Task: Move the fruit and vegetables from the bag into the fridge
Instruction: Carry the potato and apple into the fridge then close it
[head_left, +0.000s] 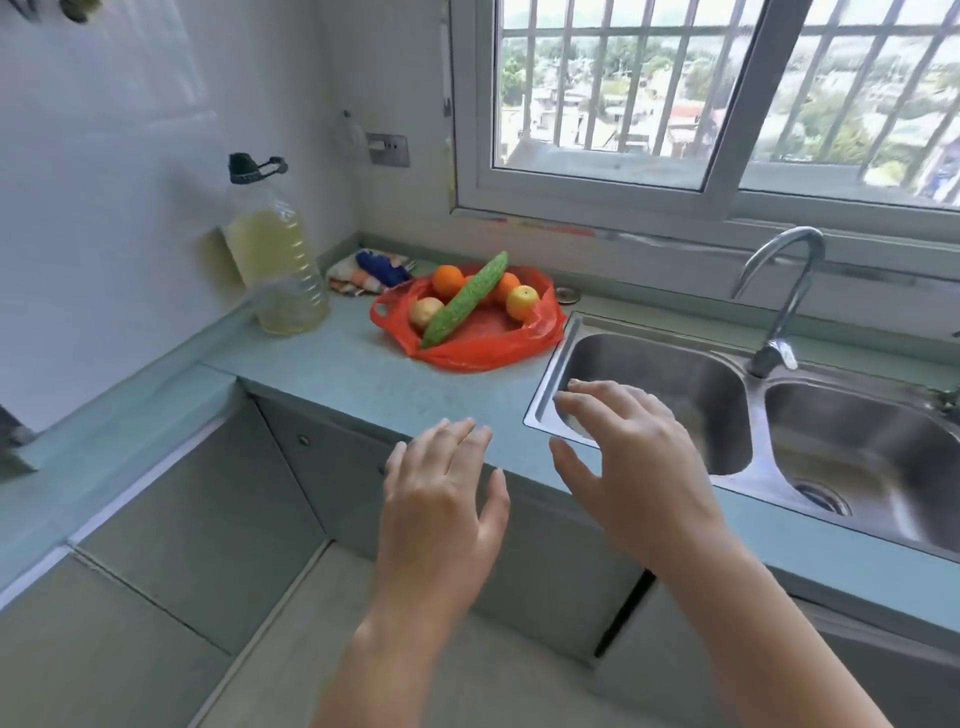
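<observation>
A red plastic bag (483, 343) lies open on the green counter (358, 374) near the back. In it rests a long green cucumber (464, 300), leaning diagonally across two oranges (448, 280) (505, 287), a yellow-orange citrus (522, 302) and a pale yellowish fruit (426, 312). My left hand (441, 499) hovers at the counter's front edge with fingers spread, holding nothing. My right hand (634, 457) is raised over the sink's near left corner, fingers spread and empty. Both hands are well short of the bag. No fridge is in view.
A large bottle of yellow oil (275, 260) stands left of the bag by the wall. A folded cloth (363, 270) lies behind the bag. A double steel sink (727, 410) with a curved tap (779, 301) fills the right. A barred window is above.
</observation>
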